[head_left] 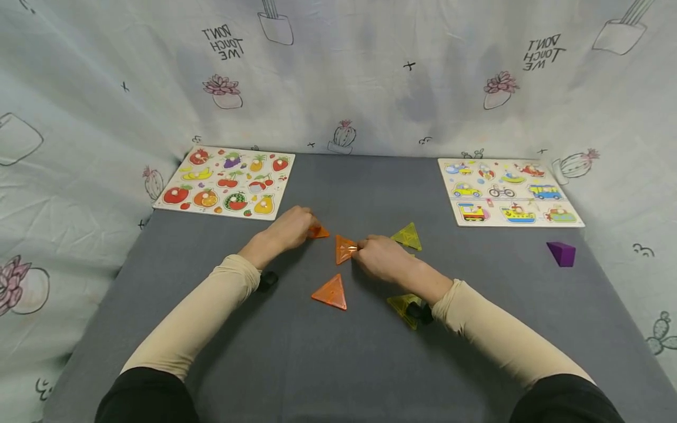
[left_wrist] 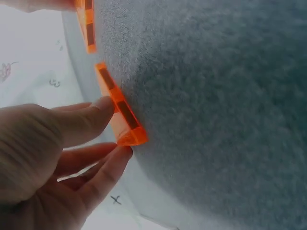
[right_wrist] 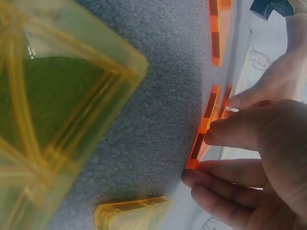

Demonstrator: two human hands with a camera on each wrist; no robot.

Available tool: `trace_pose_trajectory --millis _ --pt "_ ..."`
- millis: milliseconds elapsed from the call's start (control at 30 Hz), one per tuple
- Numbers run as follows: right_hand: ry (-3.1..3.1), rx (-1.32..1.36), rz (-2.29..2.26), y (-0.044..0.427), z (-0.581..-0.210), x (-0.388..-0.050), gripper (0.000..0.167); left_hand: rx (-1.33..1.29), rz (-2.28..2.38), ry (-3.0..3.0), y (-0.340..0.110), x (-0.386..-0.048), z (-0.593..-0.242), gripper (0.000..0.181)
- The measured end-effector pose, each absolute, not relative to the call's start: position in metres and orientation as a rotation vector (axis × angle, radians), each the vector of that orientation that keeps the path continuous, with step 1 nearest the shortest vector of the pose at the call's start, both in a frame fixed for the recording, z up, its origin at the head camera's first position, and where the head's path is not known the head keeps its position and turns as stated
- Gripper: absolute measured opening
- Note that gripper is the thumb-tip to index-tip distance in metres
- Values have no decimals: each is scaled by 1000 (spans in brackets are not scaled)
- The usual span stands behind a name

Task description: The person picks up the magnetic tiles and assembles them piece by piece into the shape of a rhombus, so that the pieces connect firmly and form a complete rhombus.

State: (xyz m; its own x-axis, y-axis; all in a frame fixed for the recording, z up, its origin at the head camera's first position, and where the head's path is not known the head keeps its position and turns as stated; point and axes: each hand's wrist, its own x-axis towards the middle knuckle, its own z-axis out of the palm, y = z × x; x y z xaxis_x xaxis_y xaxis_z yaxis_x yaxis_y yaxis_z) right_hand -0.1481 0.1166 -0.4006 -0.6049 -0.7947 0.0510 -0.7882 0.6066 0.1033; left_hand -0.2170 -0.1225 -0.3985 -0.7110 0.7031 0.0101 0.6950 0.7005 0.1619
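My left hand (head_left: 293, 228) pinches an orange translucent triangular magnetic tile (head_left: 320, 232) by its edge; in the left wrist view the thumb and fingers (left_wrist: 103, 182) grip that tile (left_wrist: 120, 108) low over the cloth. Just to the right, my right hand (head_left: 385, 258) holds a second orange triangular tile (head_left: 345, 249) between thumb and fingers, close beside the first one and apart from it. A third orange triangle (head_left: 331, 292) lies nearer to me, between the forearms. Yellow triangular tiles (head_left: 408, 236) lie to the right, one (head_left: 403, 306) partly covered by the right wrist's black camera.
A fruit puzzle board (head_left: 222, 183) lies at the back left of the grey table (head_left: 317, 376), and a vehicle puzzle board (head_left: 508, 192) at the back right. A purple block (head_left: 562, 254) sits near the right edge. Patterned white fabric (head_left: 370, 88) hangs around the table.
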Motion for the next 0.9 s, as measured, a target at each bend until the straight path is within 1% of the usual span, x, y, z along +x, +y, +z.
trace_pose_trajectory --millis 167,433,633,900 --pt "-2775 1321 -98 117 -398 -150 10 1185 294 2795 -128 -216 -400 21" --pt "-2811 1333 -76 118 -398 -153 12 1243 380 2726 -131 -210 -402 22" --pt "-2813 1319 -82 117 -398 -154 19 1296 409 2689 -128 -207 -404 24" --pt "-2840 1346 8 118 -399 -157 29 1223 415 2680 -119 -204 -405 29"
